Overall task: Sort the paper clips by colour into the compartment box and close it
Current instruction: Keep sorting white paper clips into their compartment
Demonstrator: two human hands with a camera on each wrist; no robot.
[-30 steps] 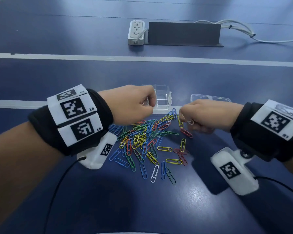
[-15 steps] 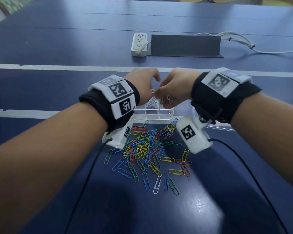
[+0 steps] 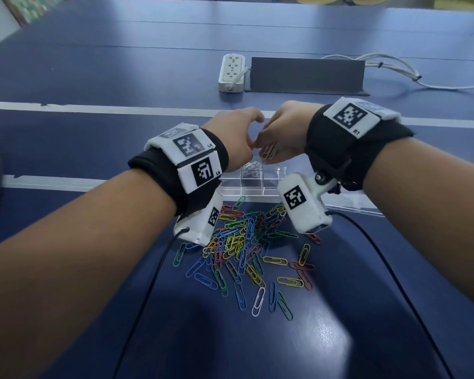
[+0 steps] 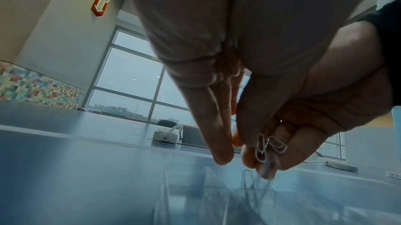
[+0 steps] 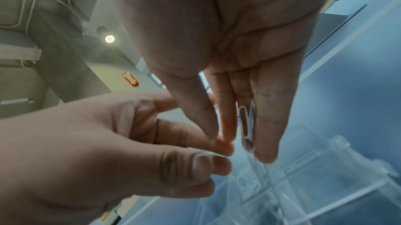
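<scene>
**White clips over the box**

Our right hand (image 3: 281, 135) pinches two white paper clips (image 3: 269, 153) above the clear compartment box (image 3: 253, 184); our left hand (image 3: 231, 138), fingers loosely curled, touches it; the coloured pile (image 3: 246, 247) lies at 6 o'clock of the box.

- A red arrow-shaped wall sign (image 4: 100, 4), upper left of the left wrist view, reads "FIRE" in white; the green strip below it is too small to read.
- White square-patterned marker tags on the black left wristband (image 3: 200, 170), centre left of the head view, read "L4" and "L5".
- The white marker tag on the black right wristband (image 3: 350, 117), upper right, reads "R1".
</scene>
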